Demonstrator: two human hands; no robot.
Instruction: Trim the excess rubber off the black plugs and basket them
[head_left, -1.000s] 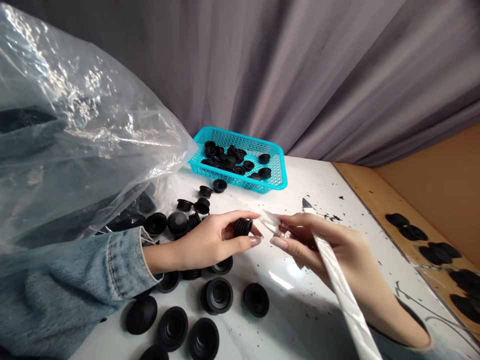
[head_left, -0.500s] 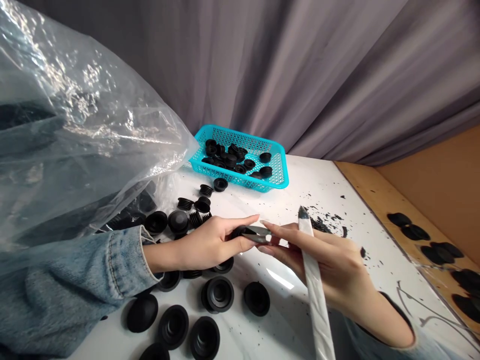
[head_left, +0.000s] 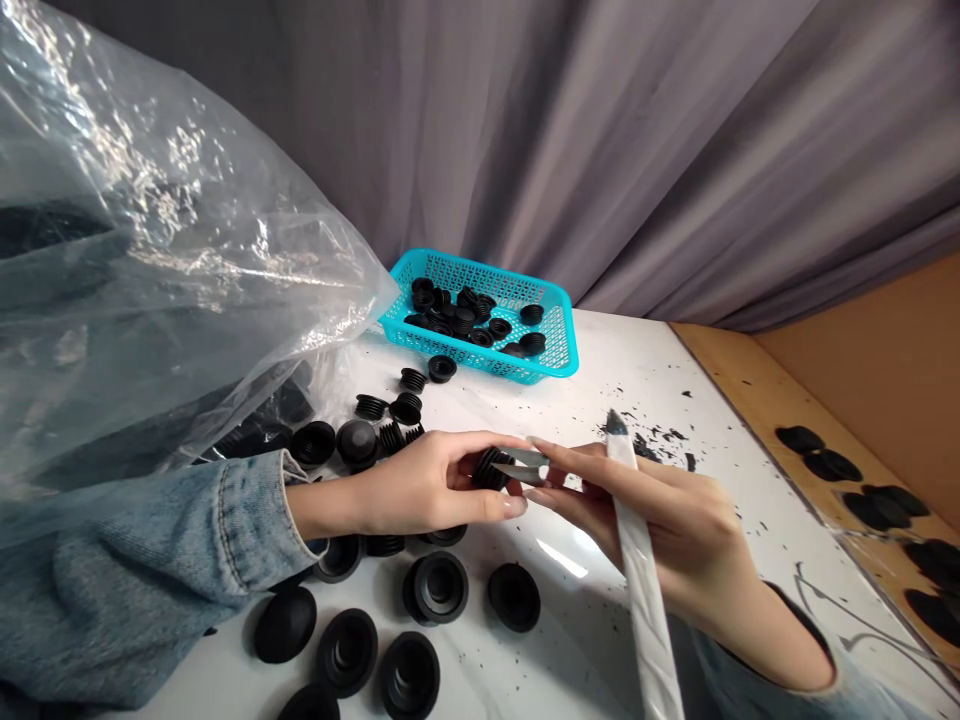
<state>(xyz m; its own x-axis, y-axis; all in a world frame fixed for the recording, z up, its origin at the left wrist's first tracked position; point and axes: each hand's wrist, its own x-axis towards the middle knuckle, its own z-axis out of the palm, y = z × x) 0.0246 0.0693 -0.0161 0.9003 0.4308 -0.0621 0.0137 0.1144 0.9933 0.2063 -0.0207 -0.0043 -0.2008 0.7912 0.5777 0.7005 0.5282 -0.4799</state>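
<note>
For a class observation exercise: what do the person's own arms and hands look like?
The faded blue denim left sleeve ends in a stitched denim cuff; a blue denim right sleeve shows only partly. The left hand and right hand wear no gloves; the left thumbnail looks glossy.

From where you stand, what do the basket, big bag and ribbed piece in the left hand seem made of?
Basket: likely moulded plastic, smooth turquoise, with latticed walls.
Big bag: apparently thin plastic film, glossy and see-through, with crinkled highlights.
Ribbed piece in the left hand: black, fairly matte, with fine ridges; rubber or plastic, I can't tell which.
</note>
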